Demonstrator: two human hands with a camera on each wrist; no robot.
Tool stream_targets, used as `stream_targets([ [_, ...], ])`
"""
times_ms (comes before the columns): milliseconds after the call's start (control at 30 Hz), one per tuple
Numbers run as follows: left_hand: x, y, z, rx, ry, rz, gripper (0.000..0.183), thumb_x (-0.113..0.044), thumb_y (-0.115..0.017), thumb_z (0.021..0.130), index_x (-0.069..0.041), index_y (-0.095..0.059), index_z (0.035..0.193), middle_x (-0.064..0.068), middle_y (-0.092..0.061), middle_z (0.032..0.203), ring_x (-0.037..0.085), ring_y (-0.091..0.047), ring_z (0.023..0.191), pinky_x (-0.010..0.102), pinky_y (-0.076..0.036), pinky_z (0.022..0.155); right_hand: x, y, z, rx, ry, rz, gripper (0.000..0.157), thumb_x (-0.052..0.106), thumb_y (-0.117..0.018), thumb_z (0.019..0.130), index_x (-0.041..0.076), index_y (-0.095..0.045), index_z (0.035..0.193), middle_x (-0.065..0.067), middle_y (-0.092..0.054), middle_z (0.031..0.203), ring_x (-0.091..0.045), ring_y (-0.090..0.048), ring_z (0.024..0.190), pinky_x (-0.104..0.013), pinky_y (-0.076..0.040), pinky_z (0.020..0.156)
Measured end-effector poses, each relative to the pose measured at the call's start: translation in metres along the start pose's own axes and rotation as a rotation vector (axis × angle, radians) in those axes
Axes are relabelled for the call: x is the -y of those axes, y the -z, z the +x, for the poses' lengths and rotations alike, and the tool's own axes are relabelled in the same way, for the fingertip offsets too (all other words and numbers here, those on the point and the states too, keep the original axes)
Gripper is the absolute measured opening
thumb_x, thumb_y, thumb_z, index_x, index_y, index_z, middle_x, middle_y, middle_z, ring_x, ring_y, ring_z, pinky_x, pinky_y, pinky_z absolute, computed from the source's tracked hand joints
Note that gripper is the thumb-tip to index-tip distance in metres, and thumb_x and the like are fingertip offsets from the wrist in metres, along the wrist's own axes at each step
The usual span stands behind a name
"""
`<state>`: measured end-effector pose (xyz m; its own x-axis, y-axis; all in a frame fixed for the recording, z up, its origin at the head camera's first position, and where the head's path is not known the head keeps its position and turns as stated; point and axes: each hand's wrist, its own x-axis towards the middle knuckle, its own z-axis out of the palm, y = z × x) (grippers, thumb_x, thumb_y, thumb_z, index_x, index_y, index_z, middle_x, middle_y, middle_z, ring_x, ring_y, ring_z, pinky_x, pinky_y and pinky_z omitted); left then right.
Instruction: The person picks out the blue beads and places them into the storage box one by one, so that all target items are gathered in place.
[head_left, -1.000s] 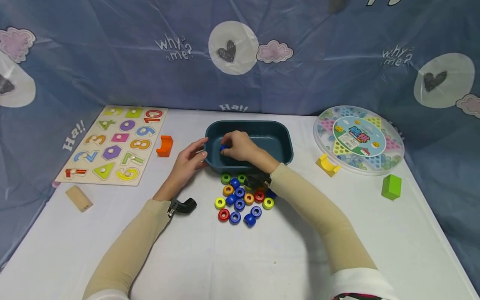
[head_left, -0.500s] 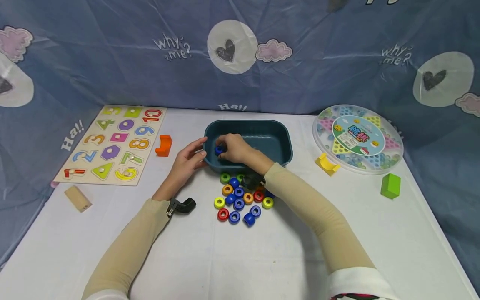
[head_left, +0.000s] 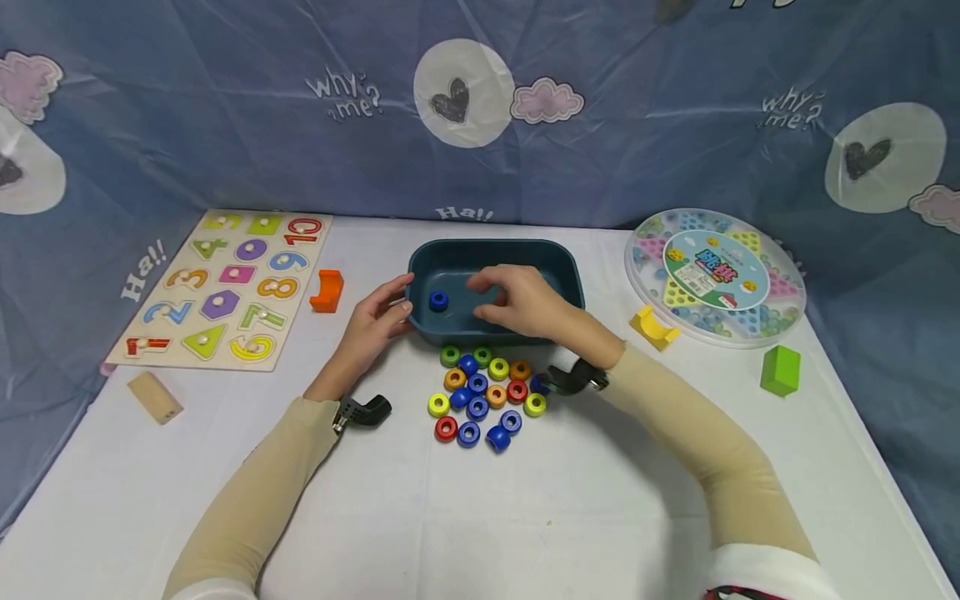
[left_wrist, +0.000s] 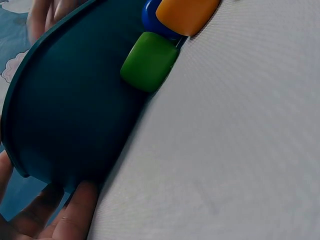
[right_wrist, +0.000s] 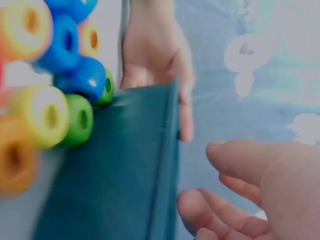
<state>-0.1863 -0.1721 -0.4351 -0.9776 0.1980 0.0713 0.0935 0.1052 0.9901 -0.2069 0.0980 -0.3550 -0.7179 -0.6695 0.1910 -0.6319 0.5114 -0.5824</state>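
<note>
A dark teal rectangular bin (head_left: 480,339) stands at the table's middle. Inside it, toward the left end, lies one blue ring-shaped bead (head_left: 438,306). My left hand (head_left: 371,329) rests against the bin's left end, fingertips at the rim; in the left wrist view its fingers (left_wrist: 80,210) touch the outer wall. Over the bin, right of the blue bead, my right hand (head_left: 528,304) hovers with thumb and fingers apart and nothing between them. Just in front of the bin sits a cluster of blue, green, yellow, orange and red beads (head_left: 477,408).
At left are a wooden number puzzle board (head_left: 225,292), an orange arch block (head_left: 327,292) and a plain wooden block (head_left: 155,397). To the right lie a round board-game case (head_left: 717,275), a yellow arch block (head_left: 654,328) and a green block (head_left: 781,371). A patterned cloth hangs behind.
My right hand has let go of the blue bead on the bin's floor and moved right, its fingers spreading. The left hand has stayed at the bin's end.
</note>
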Motion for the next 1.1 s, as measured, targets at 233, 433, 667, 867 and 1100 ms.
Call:
stream_targets([
  [233,-0.002,0.001,0.000,0.000,0.006,0.017,0.048,-0.019,-0.051,0.101,-0.016,-0.042,0.148,0.017,-0.043,0.148,0.029,-0.055,0.118,0.020,-0.057,0.087,-0.009,0.012,-0.090,-0.065,0.066,0.035,0.023,0.010,-0.075,0.083,0.006,-0.071,0.106,-0.008,-0.071,0.097,-0.007,-0.055,0.068,-0.023,-0.049,0.056],
  [433,-0.002,0.002,0.000,-0.018,0.005,0.029,0.048,-0.018,-0.051,0.101,-0.015,-0.042,0.148,0.018,-0.043,0.147,0.019,-0.055,0.113,0.019,-0.057,0.086,-0.033,-0.014,-0.121,0.033,-0.016,0.160,0.028,0.006,-0.075,0.081,0.010,-0.070,0.108,-0.002,-0.069,0.100,-0.008,-0.052,0.068,-0.020,-0.048,0.056],
  [667,0.000,0.000,0.000,-0.008,0.011,0.022,0.048,-0.020,-0.052,0.101,-0.016,-0.042,0.148,0.018,-0.043,0.148,0.024,-0.055,0.117,0.020,-0.057,0.086,-0.044,-0.031,-0.126,0.012,-0.008,0.247,0.026,0.002,-0.075,0.078,0.012,-0.072,0.102,-0.002,-0.071,0.101,-0.012,-0.053,0.068,-0.022,-0.048,0.056],
  [867,0.000,-0.001,0.000,-0.015,0.007,0.034,0.049,-0.019,-0.052,0.101,-0.015,-0.042,0.148,0.017,-0.043,0.148,0.027,-0.054,0.118,0.019,-0.057,0.085,-0.042,-0.031,-0.127,0.005,-0.021,0.249,0.026,0.001,-0.075,0.079,0.011,-0.072,0.103,-0.005,-0.072,0.103,-0.016,-0.054,0.069,-0.025,-0.049,0.057],
  [1100,-0.001,0.000,0.000,-0.009,0.012,0.038,0.049,-0.021,-0.052,0.101,-0.017,-0.042,0.148,0.017,-0.043,0.148,0.022,-0.054,0.116,0.018,-0.057,0.085,-0.043,-0.028,-0.125,0.022,-0.041,0.221,0.025,0.003,-0.075,0.080,0.011,-0.072,0.104,-0.003,-0.072,0.101,-0.012,-0.054,0.070,-0.022,-0.049,0.059],
])
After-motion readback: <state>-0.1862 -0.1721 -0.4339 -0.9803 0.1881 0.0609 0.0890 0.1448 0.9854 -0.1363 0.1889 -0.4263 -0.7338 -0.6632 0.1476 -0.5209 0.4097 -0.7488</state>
